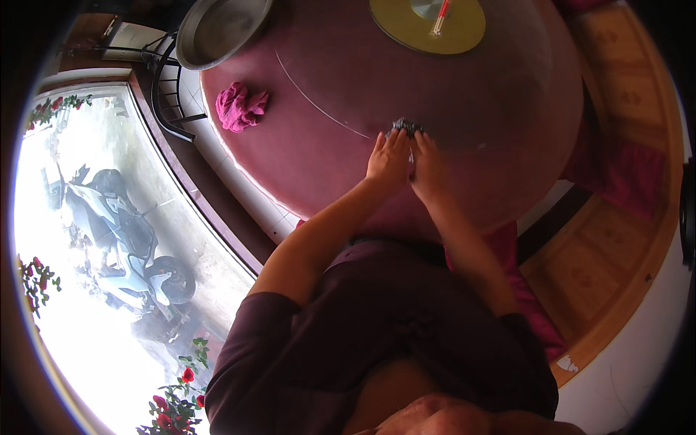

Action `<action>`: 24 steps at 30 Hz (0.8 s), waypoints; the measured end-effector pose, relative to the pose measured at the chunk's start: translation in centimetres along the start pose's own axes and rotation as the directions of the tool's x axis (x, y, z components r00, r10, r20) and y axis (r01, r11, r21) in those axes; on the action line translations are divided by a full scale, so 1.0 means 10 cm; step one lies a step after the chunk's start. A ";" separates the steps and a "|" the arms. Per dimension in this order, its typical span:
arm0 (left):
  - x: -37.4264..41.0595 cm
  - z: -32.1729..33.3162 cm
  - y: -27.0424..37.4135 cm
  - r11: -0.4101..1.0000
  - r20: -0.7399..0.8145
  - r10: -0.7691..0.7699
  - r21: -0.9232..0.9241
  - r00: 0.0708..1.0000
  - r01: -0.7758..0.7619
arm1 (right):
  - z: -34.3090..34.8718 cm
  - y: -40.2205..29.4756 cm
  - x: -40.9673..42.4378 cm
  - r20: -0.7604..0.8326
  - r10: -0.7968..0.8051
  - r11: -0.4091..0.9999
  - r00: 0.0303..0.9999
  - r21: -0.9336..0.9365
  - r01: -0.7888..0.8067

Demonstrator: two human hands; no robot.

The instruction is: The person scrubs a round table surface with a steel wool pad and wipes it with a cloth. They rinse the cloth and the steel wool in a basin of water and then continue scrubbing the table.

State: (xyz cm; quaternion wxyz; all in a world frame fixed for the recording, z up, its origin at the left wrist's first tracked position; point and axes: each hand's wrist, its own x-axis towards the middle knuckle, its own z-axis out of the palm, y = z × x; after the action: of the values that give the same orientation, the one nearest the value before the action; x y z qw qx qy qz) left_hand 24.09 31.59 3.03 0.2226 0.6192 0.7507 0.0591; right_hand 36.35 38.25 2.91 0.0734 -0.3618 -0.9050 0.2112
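Both of my hands press a dark grey scouring pad (405, 127), seemingly steel wool, against a round maroon table (326, 163). My left hand (389, 157) comes at it from the left, fingertips over its near edge. From the right, my right hand (428, 163) covers the pad's other side, close beside the left. Fingers hide much of the pad. Farther left on the tabletop lies a crumpled pink cloth (240, 107), apart from both hands.
A metal basin (223, 32) stands at the table's far left edge. Toward the back sits a yellowish round disc (429, 38) with a red-tipped stick on it. A wooden bench (592, 255) curves along the right. A black metal chair (166, 103) and a glass door (201, 201) are left.
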 end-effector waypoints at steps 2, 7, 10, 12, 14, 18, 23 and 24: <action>-0.18 0.08 -0.05 0.999 0.013 0.023 0.029 1.000 -0.023 | 0.07 -0.02 -0.15 -0.004 -0.036 0.999 0.999 0.009 0.036; 0.13 -0.30 -0.29 0.989 -0.057 -0.118 0.082 0.991 0.123 | 0.04 -0.19 0.52 -0.041 -0.087 0.983 0.995 0.156 0.093; 0.17 -0.26 -0.43 0.988 -0.088 -0.156 -0.016 0.984 0.155 | 0.12 -0.29 0.54 -0.048 -0.084 0.985 0.995 0.146 0.091; -0.09 -0.15 -0.44 0.989 -0.072 -0.142 -0.040 0.987 0.140 | 0.22 -0.33 0.35 -0.055 -0.120 0.987 0.991 0.097 0.125; -0.34 -0.02 -0.48 0.993 -0.096 -0.112 -0.040 0.989 0.109 | 0.33 -0.34 0.11 -0.054 -0.193 0.978 0.980 0.069 0.197; -0.13 -0.30 -0.71 0.991 -0.098 -0.132 0.001 0.986 0.133 | 0.40 -0.35 0.44 -0.072 -0.216 0.975 0.974 0.042 0.220; 0.18 -0.40 -0.94 0.987 -0.147 -0.161 -0.036 0.976 0.157 | 0.40 -0.49 0.84 -0.058 -0.138 0.985 0.989 0.098 0.143; 0.07 -0.34 -0.89 0.988 -0.137 -0.150 -0.057 0.979 0.143 | 0.40 -0.50 0.76 -0.044 -0.157 0.985 0.987 0.072 0.159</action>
State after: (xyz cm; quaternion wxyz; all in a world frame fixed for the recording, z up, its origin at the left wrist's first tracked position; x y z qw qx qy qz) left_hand 14.57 30.85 2.67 0.1871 0.5512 0.8065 0.1037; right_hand 26.59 38.90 1.27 0.1206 -0.2899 -0.9208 0.2315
